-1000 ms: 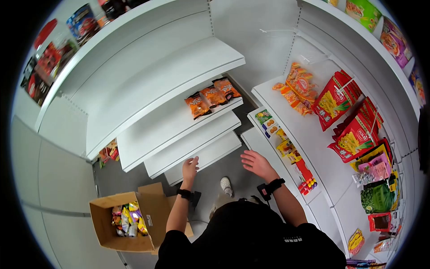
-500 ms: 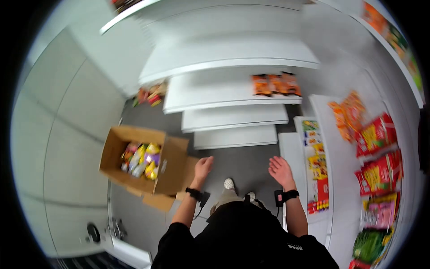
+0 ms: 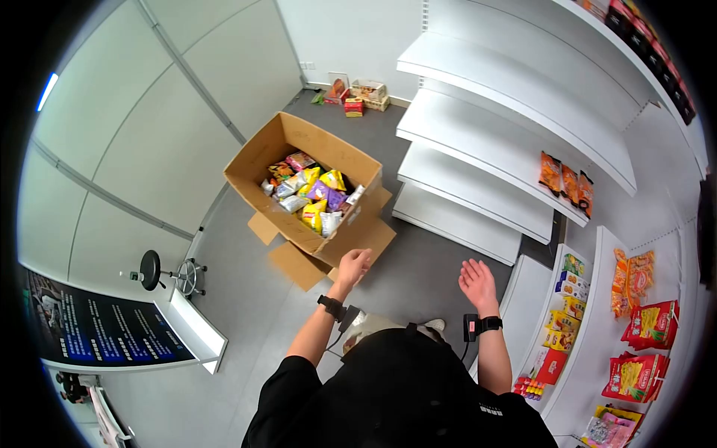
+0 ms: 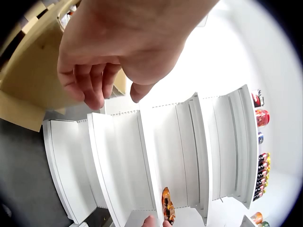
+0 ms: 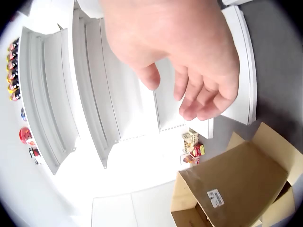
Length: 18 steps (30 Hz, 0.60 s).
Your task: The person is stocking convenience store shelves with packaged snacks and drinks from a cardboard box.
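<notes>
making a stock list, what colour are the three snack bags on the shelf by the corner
Orange, clearest in the head view.

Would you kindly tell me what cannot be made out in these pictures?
- Bottom of the cardboard box: head view, covered by snack bags.
- Lettering on the dark sign: head view, too small to read.
- Some top-shelf goods: head view, cut off by the upper edge.
</notes>
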Each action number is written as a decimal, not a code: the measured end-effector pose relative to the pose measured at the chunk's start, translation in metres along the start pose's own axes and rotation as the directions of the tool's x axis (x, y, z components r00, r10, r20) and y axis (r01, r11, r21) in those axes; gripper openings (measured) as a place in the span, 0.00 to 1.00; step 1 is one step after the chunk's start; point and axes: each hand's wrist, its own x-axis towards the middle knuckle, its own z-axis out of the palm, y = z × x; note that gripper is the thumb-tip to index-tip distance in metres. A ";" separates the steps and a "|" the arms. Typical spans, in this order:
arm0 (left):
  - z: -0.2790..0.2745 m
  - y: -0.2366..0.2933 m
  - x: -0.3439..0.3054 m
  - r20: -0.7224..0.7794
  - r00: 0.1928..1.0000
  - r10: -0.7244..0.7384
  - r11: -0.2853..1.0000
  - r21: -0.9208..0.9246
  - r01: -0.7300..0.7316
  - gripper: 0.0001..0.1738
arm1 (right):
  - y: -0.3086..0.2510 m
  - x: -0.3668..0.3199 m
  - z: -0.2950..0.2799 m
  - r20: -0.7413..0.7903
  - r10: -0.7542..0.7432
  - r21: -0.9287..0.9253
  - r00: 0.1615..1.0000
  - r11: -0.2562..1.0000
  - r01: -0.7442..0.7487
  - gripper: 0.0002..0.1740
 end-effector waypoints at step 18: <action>-0.250 -0.058 -0.047 -0.245 0.955 -0.164 0.972 -0.204 0.114 0.22 | 0.194 0.073 0.173 0.079 0.283 -0.236 0.956 0.937 -0.258 0.18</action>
